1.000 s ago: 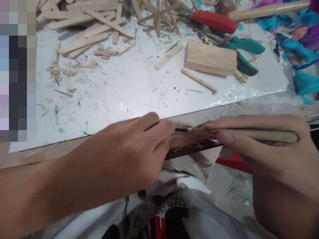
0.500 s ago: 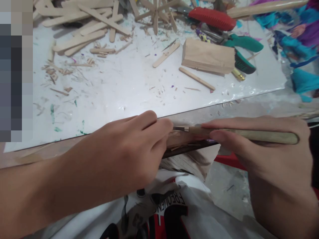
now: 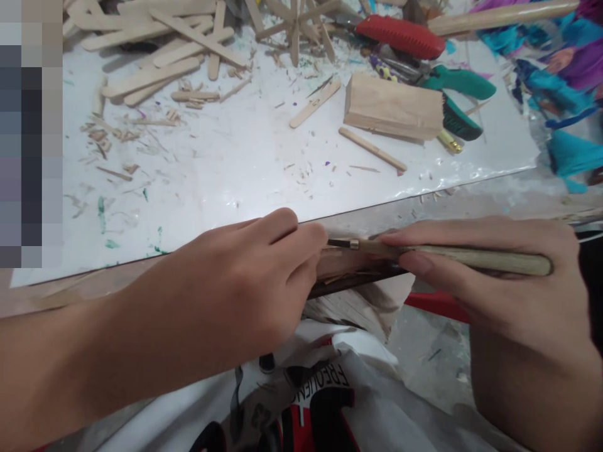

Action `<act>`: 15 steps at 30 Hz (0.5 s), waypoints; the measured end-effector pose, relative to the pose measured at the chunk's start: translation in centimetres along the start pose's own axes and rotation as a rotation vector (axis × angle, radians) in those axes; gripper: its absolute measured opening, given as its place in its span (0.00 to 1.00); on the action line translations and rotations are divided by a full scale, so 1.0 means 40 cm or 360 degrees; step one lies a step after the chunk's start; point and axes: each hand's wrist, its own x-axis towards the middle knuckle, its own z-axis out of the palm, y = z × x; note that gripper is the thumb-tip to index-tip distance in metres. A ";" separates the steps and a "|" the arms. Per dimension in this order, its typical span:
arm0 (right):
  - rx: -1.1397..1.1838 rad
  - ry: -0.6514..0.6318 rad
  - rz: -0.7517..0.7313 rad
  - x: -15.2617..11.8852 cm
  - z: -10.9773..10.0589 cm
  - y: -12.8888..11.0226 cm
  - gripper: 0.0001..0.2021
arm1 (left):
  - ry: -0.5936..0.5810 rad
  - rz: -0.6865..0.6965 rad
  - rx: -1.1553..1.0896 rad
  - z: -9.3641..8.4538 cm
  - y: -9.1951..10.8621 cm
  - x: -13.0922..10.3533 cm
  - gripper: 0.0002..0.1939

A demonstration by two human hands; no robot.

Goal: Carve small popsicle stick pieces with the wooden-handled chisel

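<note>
Gripping a wooden-handled carving tool (image 3: 490,258) between thumb and fingers, the right hand (image 3: 513,295) sits nearer the person than the wooden block (image 3: 393,107), the tool's metal shank reaching the left hand (image 3: 254,282), whose fingers curl inward, though what they hold cannot be told. The near edge of the white sheet (image 3: 254,157) runs between block and right hand; left of the block, room opens over scattered wood shavings (image 3: 100,138) toward piled craft sticks (image 3: 198,41).
</note>
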 end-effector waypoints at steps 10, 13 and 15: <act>-0.0022 0.0053 -0.0074 -0.002 0.005 0.015 0.04 | -0.0020 0.0024 0.0037 -0.001 -0.002 0.000 0.16; -0.0025 0.0070 -0.0083 -0.007 0.008 0.014 0.03 | -0.0032 0.0028 0.0056 -0.003 -0.004 0.001 0.16; -0.0038 0.0080 -0.0118 -0.009 0.011 0.012 0.04 | -0.0033 0.0028 0.0058 -0.003 -0.004 0.002 0.16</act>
